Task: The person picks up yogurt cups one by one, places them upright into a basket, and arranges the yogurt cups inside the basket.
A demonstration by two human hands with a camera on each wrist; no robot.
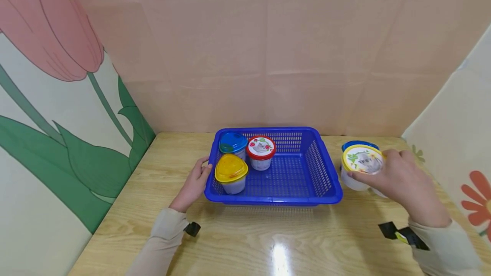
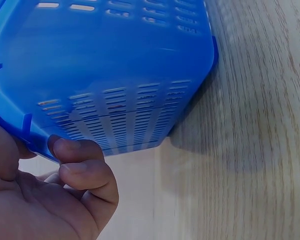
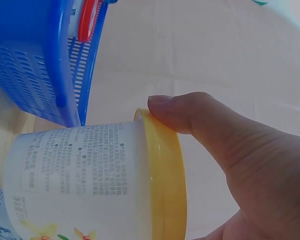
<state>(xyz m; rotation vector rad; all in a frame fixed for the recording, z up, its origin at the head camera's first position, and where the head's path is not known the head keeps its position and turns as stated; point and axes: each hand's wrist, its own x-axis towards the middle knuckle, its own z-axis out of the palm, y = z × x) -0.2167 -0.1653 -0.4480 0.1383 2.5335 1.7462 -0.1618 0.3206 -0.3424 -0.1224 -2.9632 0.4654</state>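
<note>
Three lidded tubs (image 1: 261, 150) are already in the blue plastic basket (image 1: 272, 199) the left hand (image 1: 194, 182) grips, while outside, the right hand (image 1: 408, 186) grasps a yellow-lidded tub (image 1: 357, 167) beside an unloaded blue-lidded tub (image 1: 359, 142).

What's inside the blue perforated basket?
The basket holds a blue-lidded tub at back left, a red-lidded tub to its right and a yellow-lidded tub in front. The last hides the first's lower part; their contents are covered too.
</note>
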